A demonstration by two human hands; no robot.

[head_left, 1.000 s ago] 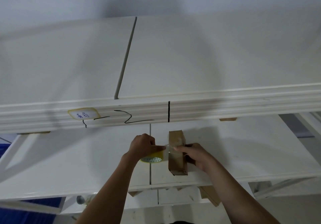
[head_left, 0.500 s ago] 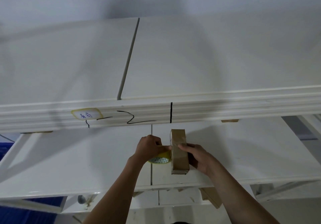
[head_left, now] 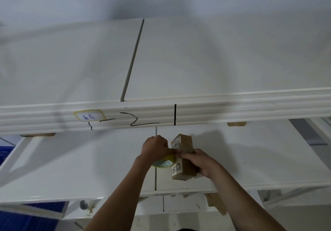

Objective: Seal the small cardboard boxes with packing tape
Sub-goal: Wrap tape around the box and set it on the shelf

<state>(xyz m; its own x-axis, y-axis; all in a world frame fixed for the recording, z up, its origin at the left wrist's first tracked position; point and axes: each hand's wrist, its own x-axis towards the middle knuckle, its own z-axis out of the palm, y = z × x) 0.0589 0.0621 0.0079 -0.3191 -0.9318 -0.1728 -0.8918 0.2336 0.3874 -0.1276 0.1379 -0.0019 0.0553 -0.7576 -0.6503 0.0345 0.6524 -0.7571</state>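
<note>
A small brown cardboard box (head_left: 183, 141) with a printed label stands on the white middle shelf (head_left: 89, 162). My right hand (head_left: 198, 162) grips the box from its right side, with the thumb pressing on its top face. My left hand (head_left: 155, 147) grips a roll of packing tape (head_left: 163, 163) with a yellow rim, held tight against the box's left side. A strip of clear tape runs from the roll across the box under my fingers.
A white upper shelf (head_left: 215, 60) juts out above, its front rail (head_left: 232, 105) bearing black marker lines and a yellow-edged label (head_left: 89, 116). A lower shelf (head_left: 179, 203) with wooden scraps lies below. Blue material (head_left: 26, 220) shows at the lower left.
The roll has closed in against the box's left side. The box has turned a little, so its labelled side faces me. My right thumb has come onto the tape.
</note>
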